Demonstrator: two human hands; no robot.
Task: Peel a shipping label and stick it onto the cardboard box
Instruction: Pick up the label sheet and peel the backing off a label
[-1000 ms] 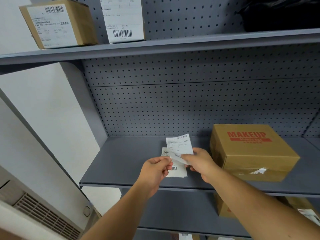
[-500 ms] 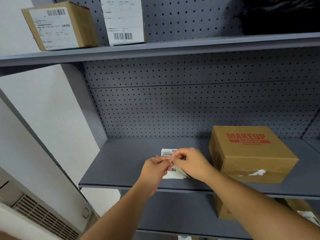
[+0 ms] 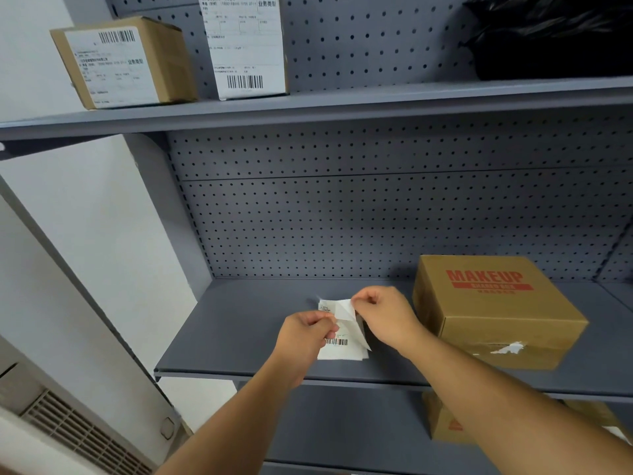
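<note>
left hand (image 3: 305,332) and right hand (image 3: 380,315) pinched, close together.

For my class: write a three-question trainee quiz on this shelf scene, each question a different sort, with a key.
1. True or false: the shipping label is already stuck on the MAKEUP box.
2. Which hand pinches the lifted white corner? A left hand B right hand
3. Fill in: the upper shelf carries ___ labelled boxes.

Key: 1 false; 2 B; 3 two.
</note>
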